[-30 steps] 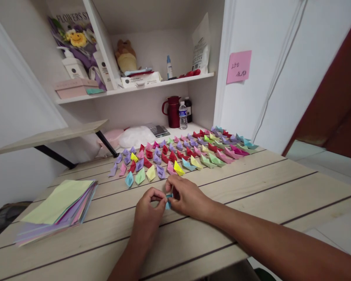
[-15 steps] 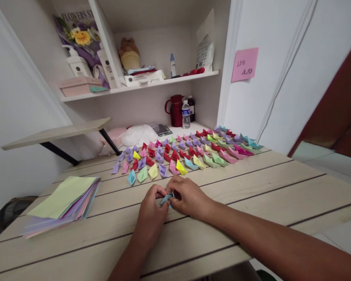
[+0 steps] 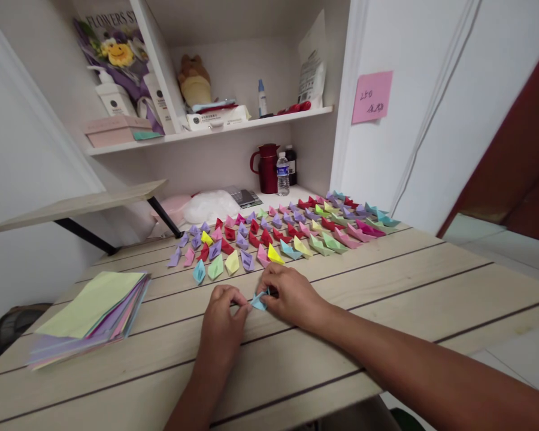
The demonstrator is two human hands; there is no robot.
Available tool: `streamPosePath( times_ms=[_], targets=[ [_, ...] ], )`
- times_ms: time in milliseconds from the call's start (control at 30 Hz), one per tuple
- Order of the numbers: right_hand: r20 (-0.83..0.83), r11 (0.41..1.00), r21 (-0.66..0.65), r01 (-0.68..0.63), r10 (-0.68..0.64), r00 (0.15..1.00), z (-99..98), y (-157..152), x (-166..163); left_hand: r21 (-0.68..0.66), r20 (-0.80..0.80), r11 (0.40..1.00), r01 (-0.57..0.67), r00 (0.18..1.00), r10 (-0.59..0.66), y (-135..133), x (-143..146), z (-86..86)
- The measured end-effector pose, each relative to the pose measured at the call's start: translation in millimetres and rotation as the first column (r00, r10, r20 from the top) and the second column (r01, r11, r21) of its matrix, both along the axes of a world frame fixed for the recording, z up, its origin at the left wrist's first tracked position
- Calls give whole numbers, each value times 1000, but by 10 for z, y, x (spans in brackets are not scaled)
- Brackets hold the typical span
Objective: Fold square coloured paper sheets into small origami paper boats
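A small light-blue folded paper boat [image 3: 259, 301] is between my two hands, just above or on the table; I cannot tell whether it touches the wood. My left hand [image 3: 224, 317] pinches its left tip between thumb and forefinger. The fingers of my right hand [image 3: 291, 297] are closed on its right side and hide part of it. Just beyond my hands stand rows of folded paper boats, among them a yellow boat [image 3: 275, 255], a blue boat [image 3: 199, 272] and a green boat [image 3: 216, 267].
A stack of coloured paper sheets [image 3: 92, 308] lies at the left of the slatted wooden table [image 3: 341, 359]. Behind it rises a small raised shelf [image 3: 81, 206] on black legs. A red jug [image 3: 268, 170] and a water bottle [image 3: 282, 175] stand at the back.
My left hand has drawn leftward and now grips only the boat's tip, so more of the blue paper shows. My right hand keeps its hold. The view has shifted slightly.
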State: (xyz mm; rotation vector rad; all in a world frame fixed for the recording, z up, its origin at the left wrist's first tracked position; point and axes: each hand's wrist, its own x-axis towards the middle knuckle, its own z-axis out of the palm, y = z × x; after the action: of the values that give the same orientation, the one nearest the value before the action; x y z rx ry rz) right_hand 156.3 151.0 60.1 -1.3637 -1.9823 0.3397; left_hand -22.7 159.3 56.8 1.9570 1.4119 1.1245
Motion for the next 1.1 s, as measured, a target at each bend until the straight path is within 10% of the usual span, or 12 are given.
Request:
streamPosePath(
  times_ms=[1100],
  targets=[
    [33, 991, -110, 77, -74, 997, 74, -14, 39, 61, -481, 977, 205, 864, -151, -48, 80, 96]
  ],
)
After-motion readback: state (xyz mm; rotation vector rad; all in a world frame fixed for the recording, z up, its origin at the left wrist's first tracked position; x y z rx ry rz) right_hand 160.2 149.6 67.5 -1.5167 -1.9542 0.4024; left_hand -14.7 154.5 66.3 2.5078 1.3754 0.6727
